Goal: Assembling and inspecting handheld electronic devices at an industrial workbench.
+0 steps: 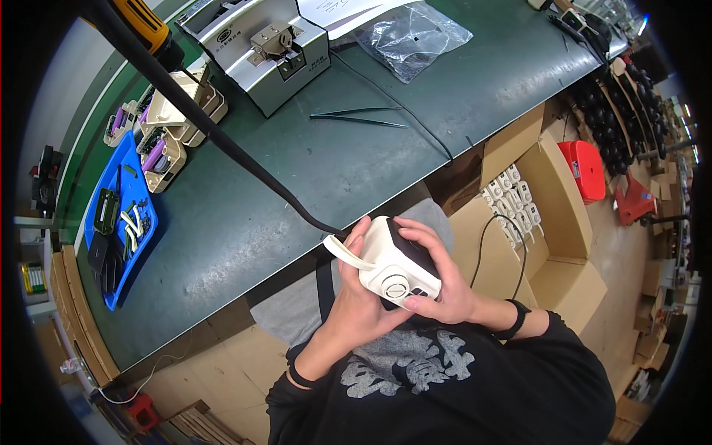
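Note:
Close to my body, beyond the near table edge, I hold a small white boxy device (382, 256) with a dark panel, a round ridged part on its end and a white strap loop (348, 254). My left hand (357, 308) is wrapped round its left side and underneath. The right hand (449, 285) closes on the other side, fingers over the dark panel and thumb near small dark buttons. What the device's underside looks like is hidden by my palms.
Tweezers (360, 116), a clear plastic bag (415, 37) and a silver screw feeder (271, 55) lie on the green table (297, 163). At left are a blue tray (122, 174) of parts, opened white housings (167, 159) and a hanging power screwdriver (148, 33). A carton (564, 215) holds several white devices.

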The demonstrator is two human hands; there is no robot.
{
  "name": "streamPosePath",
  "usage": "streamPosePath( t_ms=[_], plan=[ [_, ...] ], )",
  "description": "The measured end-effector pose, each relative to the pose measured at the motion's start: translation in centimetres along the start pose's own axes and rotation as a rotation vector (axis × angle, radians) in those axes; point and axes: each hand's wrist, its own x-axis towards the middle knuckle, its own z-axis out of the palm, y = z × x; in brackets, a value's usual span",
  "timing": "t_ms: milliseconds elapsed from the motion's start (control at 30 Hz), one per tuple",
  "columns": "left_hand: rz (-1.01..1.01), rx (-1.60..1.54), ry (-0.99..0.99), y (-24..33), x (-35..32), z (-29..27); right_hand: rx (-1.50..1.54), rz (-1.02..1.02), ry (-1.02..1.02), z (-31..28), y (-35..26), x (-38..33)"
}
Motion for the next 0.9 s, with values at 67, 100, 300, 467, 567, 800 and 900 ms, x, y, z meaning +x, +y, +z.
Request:
streamPosePath(
  t_ms=[67, 100, 300, 467, 567, 800, 900],
  plan=[
    [-0.001, 0.000, 0.001, 0.06, 0.03, -0.06, 0.001, 0.005, 0.001, 0.04, -0.01, -0.06],
    [-0.003, 0.000, 0.002, 0.07, 0.04, -0.08, 0.002, 0.010, 0.002, 0.05, -0.01, -0.08],
    [-0.024, 0.008, -0.021, 0.00, -0.10, -0.10, 0.001, 0.013, 0.007, 0.11, -0.09, -0.14],
    [-0.026, -0.014, -0.015, -0.15, -0.18, 0.13, -0.005, 0.012, 0.009, 0.11, 0.02, -0.22],
    [-0.015, -0.011, -0.010, -0.16, -0.16, 0.11, -0.003, 0.014, 0.012, 0.13, 0.00, -0.25],
    [-0.005, -0.014, -0.010, -0.14, -0.10, 0.09, 0.000, 0.017, 0.017, 0.15, 0.03, -0.33],
    [-0.004, -0.019, -0.010, -0.15, -0.14, 0.09, -0.005, 0.019, 0.017, 0.13, -0.08, -0.32]
  ],
)
